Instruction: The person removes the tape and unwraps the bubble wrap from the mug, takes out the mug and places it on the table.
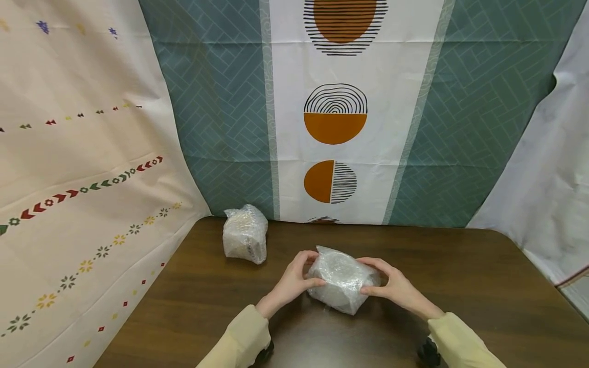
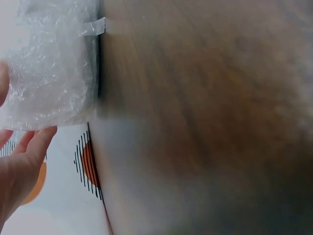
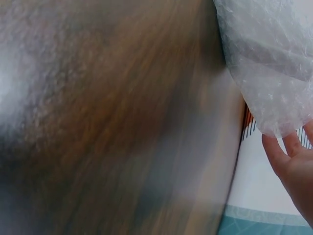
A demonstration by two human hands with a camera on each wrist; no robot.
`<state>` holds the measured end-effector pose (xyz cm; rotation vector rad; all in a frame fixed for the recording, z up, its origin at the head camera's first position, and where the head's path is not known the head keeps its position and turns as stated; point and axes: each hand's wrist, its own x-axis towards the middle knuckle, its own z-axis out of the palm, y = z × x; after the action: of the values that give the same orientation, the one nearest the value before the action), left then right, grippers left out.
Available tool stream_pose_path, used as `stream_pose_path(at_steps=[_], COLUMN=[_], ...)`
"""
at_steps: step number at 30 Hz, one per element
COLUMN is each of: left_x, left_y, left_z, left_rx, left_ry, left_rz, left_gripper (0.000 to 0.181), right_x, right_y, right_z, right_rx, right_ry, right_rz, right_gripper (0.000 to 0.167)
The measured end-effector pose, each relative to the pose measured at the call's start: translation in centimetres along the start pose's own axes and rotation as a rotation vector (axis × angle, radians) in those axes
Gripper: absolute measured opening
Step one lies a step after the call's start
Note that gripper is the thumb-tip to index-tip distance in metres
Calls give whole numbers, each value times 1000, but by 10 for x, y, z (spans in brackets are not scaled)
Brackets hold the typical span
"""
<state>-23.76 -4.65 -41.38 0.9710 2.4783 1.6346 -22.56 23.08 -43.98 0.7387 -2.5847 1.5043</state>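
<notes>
- One cream cloth [image 1: 92,153], banded with coloured flowers and chevrons, hangs at left.
- Far left on the dark brown wood-grain table [image 1: 184,306]: boxy clear plastic-wrapped parcel [image 1: 245,232], well apart from both hands.
- Left hand [image 1: 291,280], pale yellow sleeve [image 1: 236,340] behind it: thumb on near side, fingertips on far side, pinching the left end of a translucent, shiny bubble-wrapped bundle [image 1: 342,278].
- Bundle: between the hands, near table's middle, set askew, one corner toward the near side. Small clear tab [image 2: 94,27] juts from it in the left wrist view. Cannot tell whether its base touches the table.
- Right hand [image 1: 394,283]: thumb near, fingertips far, pinching the bundle's right end.
- White cloth [image 1: 552,168] hangs at far right.
</notes>
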Motion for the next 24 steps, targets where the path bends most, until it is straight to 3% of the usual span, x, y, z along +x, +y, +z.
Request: stream_pose_path(at_steps=[24], left_x=[9], left_y=[5], left_z=[5], left_rx=[-41], left_ry=[-40], left_rz=[6], left_gripper=[43], right_x=[-5], right_y=[9], right_z=[-8], right_rx=[-6], right_ry=[1], right_rz=[-2], right_gripper=[61])
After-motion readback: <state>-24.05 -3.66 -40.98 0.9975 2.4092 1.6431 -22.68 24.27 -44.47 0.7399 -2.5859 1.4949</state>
